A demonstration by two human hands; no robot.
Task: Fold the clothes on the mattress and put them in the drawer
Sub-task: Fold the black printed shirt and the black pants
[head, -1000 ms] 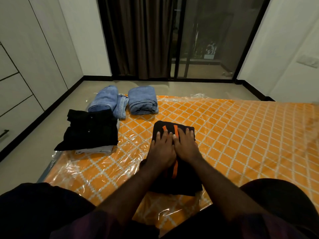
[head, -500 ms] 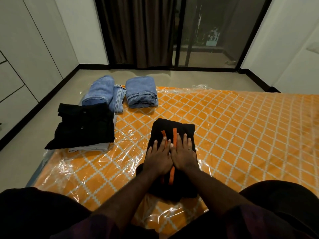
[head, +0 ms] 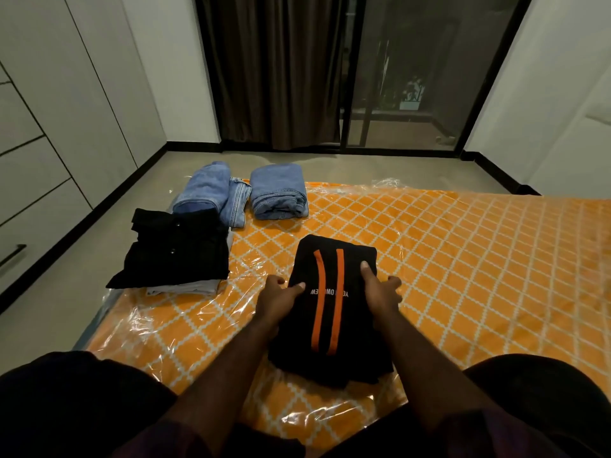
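Both forearms reach forward, left hand [head: 277, 297] and right hand [head: 381, 294] apart, thumbs on top, fingers curled under.

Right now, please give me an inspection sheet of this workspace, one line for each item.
Surface: orange patterned mattress under clear plastic wrap.
Job's things: black garment with orange stripes, folded, held at both sides; black shirt on a pale folded piece; two folded jeans at the far edge.
Clutter: nothing seen.
Grippers: left hand and right hand each grip a side of the striped garment.
Cables: nothing seen.
Surroundings: white drawers at left, shut; dark curtain; glass door.
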